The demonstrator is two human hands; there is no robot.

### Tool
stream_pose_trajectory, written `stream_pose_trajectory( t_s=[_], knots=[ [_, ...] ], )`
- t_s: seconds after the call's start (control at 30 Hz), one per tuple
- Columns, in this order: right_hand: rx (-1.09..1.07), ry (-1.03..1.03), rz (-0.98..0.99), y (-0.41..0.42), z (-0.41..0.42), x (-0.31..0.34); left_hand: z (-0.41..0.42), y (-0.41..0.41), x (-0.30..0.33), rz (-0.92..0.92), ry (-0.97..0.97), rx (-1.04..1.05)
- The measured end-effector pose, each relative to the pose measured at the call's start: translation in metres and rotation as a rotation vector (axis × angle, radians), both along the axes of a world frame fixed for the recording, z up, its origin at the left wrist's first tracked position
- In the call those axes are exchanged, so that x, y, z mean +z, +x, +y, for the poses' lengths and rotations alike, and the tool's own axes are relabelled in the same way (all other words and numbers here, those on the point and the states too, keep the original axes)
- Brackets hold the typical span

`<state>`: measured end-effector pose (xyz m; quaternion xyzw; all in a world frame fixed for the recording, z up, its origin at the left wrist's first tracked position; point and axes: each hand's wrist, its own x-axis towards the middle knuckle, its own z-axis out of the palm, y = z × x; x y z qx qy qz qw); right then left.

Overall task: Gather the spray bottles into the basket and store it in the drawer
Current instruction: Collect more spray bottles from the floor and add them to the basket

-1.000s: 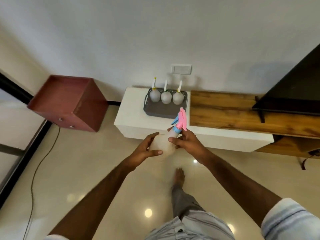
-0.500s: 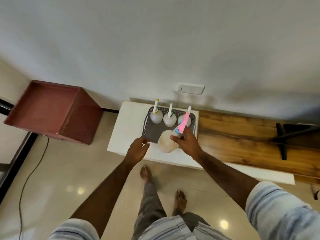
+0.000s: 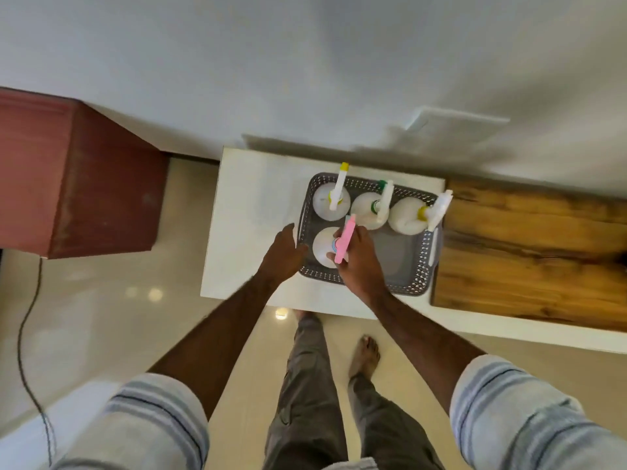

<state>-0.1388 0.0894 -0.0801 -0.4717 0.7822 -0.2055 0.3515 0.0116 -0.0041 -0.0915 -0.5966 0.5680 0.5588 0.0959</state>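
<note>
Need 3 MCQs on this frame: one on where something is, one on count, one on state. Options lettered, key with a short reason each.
1. Where does the pink-trigger bottle stand?
A. on the wooden top
B. in the basket's near left corner
C. on the floor

2. How many spray bottles are in the basket?
A. two
B. four
C. six

3. What is the right hand doing?
A. gripping the pink-trigger bottle
B. hanging free
C. pulling a drawer

Key: 1 B, it sits inside the rim nearest the left hand. 2 B, three stand along the back row plus the pink one. 3 A, its fingers wrap the bottle's neck.
</note>
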Motion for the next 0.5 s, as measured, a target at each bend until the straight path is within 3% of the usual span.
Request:
stream_pose_trajectory(
  t_s=[0.37,0.5],
  knots=[
    [0.059,0.167,0.072,0.011,-0.003,-0.044,-0.001,0.001,-0.033,0.075,0.001,-0.024],
    [0.011,0.191,0.039,0.009,0.0,-0.033,0.003,0.007,-0.022,-0.06,-0.095,-0.183]
  ],
)
